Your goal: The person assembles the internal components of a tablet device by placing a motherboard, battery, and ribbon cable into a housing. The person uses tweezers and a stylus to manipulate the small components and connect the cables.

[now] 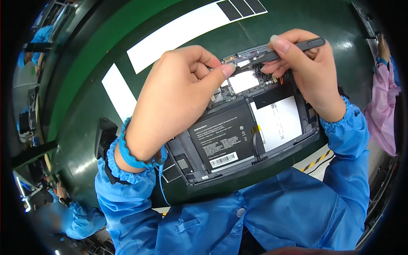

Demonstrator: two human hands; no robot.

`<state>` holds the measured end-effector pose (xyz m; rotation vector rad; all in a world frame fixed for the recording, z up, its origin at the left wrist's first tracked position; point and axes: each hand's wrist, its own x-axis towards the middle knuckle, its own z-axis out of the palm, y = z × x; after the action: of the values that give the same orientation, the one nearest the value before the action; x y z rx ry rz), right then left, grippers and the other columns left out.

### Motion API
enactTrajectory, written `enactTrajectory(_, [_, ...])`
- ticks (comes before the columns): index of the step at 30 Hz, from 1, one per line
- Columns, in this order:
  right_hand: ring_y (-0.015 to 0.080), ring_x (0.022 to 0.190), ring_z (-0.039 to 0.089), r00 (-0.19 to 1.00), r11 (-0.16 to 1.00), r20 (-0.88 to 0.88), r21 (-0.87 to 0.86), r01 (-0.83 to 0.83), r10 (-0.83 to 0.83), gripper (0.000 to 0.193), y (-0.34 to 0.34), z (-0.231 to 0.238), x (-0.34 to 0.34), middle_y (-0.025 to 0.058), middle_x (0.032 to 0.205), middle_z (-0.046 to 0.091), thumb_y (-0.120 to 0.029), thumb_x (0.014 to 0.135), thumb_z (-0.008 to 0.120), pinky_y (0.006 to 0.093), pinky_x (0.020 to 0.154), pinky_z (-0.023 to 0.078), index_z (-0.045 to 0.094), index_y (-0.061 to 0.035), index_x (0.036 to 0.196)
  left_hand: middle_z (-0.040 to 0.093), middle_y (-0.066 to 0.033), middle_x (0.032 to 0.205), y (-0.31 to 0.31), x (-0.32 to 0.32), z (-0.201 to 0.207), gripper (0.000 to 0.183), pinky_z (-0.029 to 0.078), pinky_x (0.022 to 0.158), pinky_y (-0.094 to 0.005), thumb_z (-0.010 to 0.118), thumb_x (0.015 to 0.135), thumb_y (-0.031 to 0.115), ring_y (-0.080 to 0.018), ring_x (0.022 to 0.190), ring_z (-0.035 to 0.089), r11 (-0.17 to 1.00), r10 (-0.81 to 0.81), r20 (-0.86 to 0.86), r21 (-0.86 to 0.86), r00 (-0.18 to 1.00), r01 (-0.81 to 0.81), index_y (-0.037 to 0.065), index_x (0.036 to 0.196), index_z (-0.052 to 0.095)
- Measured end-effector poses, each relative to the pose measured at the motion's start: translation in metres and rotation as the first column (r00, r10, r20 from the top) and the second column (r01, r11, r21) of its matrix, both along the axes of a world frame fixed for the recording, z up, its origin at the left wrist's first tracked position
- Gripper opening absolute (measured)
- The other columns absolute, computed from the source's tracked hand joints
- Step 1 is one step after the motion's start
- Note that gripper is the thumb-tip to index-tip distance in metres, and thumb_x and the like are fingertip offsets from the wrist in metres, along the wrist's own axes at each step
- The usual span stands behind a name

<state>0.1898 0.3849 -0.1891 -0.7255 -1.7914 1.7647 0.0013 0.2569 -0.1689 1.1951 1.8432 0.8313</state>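
Our R hand point(309, 68) pinches the black tweezers point(313, 43) btwn thumb & fingers, low and slanted toward our L hand point(178, 87), prob. so the thin end reaches in w/o blocking our view; L thumb & index are drawn close near those tips, but we can't tell if anything's btwn them; the open laptop point(272, 154) lies flat on the green bench point(293, 19), likely for steadiness, its circuit board point(265, 80) just below both sets of fingers, its battery point(238, 123) nearer us.

An electronics workshop: an opened laptop base point(223, 142) lies at the near edge of the green bench point(316, 19), smocked co-workers point(86, 222) (one in pink) beyond its sides.
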Motion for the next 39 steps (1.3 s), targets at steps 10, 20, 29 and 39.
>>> enactTrajectory(10, [0.0167, 0.066, 0.069, 0.999, 0.997, -0.017, 0.06, 0.044, -0.043, 0.022, -0.001, -0.005, 0.0, 0.0123, 0.078, 0.069, -0.019, 0.093, 0.062, 0.0217, 0.057, 0.052, 0.064, 0.0031, 0.094, 0.061, -0.0023, 0.065, 0.002, 0.006, 0.0, 0.023, 0.036, 0.049, -0.0191, 0.063, 0.093, 0.019, -0.0034, 0.055, 0.05, 1.0, -0.016, 0.017, -0.026, 1.0, 0.016, -0.004, 0.089, 0.064])
enactTrajectory(20, [0.0155, 0.065, 0.069, 0.994, 0.991, 0.053, 0.102, 0.091, -0.097, 0.02, -0.006, -0.004, -0.008, 0.0108, 0.075, 0.069, -0.017, 0.091, 0.066, 0.0224, 0.057, 0.053, 0.065, 0.0031, 0.092, 0.061, -0.0037, 0.056, 0.013, 0.007, 0.004, 0.023, 0.038, 0.046, -0.0214, 0.066, 0.088, 0.015, -0.0052, 0.048, 0.052, 0.991, 0.012, -0.185, -0.132, 0.983, -0.037, -0.003, 0.074, 0.063])
enactTrajectory(29, [0.0156, 0.067, 0.069, 0.991, 0.991, 0.074, 0.085, 0.103, -0.109, 0.017, -0.008, -0.002, -0.009, 0.0107, 0.076, 0.069, -0.012, 0.088, 0.069, 0.0233, 0.06, 0.055, 0.066, 0.0042, 0.092, 0.065, -0.0083, 0.058, 0.014, 0.007, -0.001, 0.022, 0.041, 0.045, -0.0225, 0.069, 0.085, 0.014, -0.0081, 0.048, 0.057, 0.995, 0.046, -0.189, -0.075, 0.981, -0.061, -0.005, 0.073, 0.066])
enactTrajectory(39, [0.0147, 0.069, 0.069, 0.993, 0.994, 0.067, 0.042, 0.097, -0.1, 0.018, -0.007, -0.001, -0.008, 0.0116, 0.077, 0.069, -0.009, 0.085, 0.072, 0.0221, 0.062, 0.056, 0.067, 0.0069, 0.092, 0.065, -0.0085, 0.058, 0.015, 0.006, -0.002, 0.021, 0.042, 0.045, -0.0235, 0.071, 0.082, 0.014, -0.0093, 0.048, 0.057, 0.996, 0.046, -0.209, -0.066, 0.977, -0.061, -0.005, 0.074, 0.068])
